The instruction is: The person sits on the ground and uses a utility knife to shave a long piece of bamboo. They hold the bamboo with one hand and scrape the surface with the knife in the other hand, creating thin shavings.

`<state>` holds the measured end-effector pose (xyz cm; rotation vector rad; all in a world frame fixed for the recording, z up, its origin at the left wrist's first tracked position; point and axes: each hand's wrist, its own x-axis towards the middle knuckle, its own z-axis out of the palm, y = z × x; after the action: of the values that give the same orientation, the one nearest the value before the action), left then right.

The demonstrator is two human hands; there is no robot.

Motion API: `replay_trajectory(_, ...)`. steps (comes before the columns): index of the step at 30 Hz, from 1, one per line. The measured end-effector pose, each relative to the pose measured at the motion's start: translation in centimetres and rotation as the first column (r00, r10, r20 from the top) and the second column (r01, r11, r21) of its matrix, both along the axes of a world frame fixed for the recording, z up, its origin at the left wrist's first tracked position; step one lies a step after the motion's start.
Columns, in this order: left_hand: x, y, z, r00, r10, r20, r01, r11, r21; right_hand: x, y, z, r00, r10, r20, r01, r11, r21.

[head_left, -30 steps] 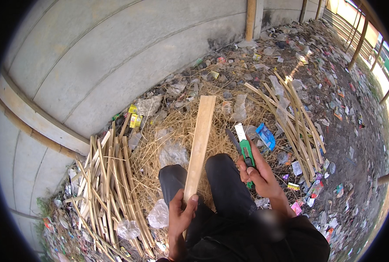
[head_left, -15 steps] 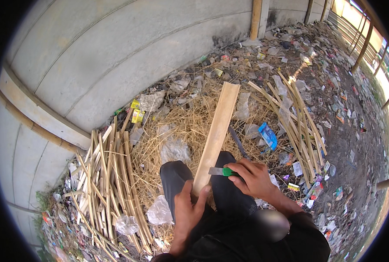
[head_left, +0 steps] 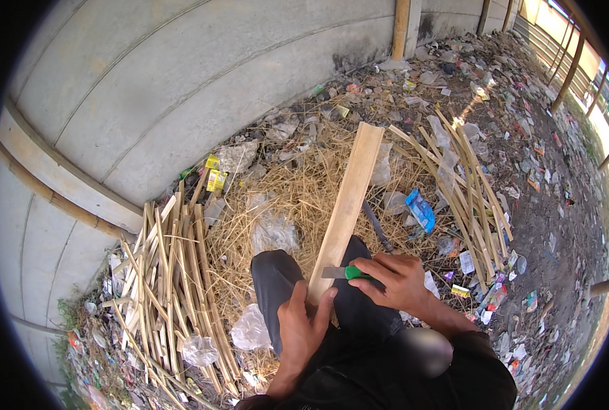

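Observation:
A long split bamboo piece (head_left: 349,198) slants up and away from between my knees, its pale hollow face turned up. My left hand (head_left: 303,322) is closed round its near end, thumb on the right edge. In my right hand (head_left: 396,280), the fingers wrap the green handle of a knife (head_left: 334,272). Its short, broad grey blade lies across the bamboo just beyond my left hand. Whether the edge bites into the bamboo cannot be made out. My dark-trousered knees (head_left: 277,273) flank the bamboo's near part.
Thin split bamboo strips (head_left: 174,287) lie heaped at the left, with another bundle of strips (head_left: 468,198) at the right. Straw-like shavings (head_left: 304,171) cover the ground ahead, among litter and a blue wrapper (head_left: 420,210). A grey panel wall (head_left: 181,82) runs along the far left.
The bamboo and my left hand have shifted slightly right, its far end moving a little farther away. The knife has slid a little left and nearer along the bamboo.

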<state>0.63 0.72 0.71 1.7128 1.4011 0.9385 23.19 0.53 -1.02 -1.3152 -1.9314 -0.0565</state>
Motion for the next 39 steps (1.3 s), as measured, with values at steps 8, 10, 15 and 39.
replay_trajectory(8,-0.2,-0.2,0.3,1.0,-0.016,-0.01,0.016,1.0,-0.015,0.1,-0.2,0.4,0.999,-0.012,0.034,0.011,1.0,0.019)
replay_trajectory(10,-0.2,-0.3,0.5,1.0,-0.022,-0.003,0.022,1.0,-0.015,0.2,-0.3,0.6,0.999,-0.017,0.047,0.016,1.0,0.027)
replay_trajectory(15,-0.3,-0.3,0.2,0.999,-0.032,0.002,0.032,0.999,-0.024,0.4,-0.4,0.4,0.998,-0.018,0.057,0.015,0.999,0.038)
replay_trajectory(39,-4.4,-3.1,-1.0,0.986,-0.159,-0.043,0.143,0.955,-0.26,14.6,7.2,2.1,0.788,-0.562,-0.252,0.585,0.81,0.025)
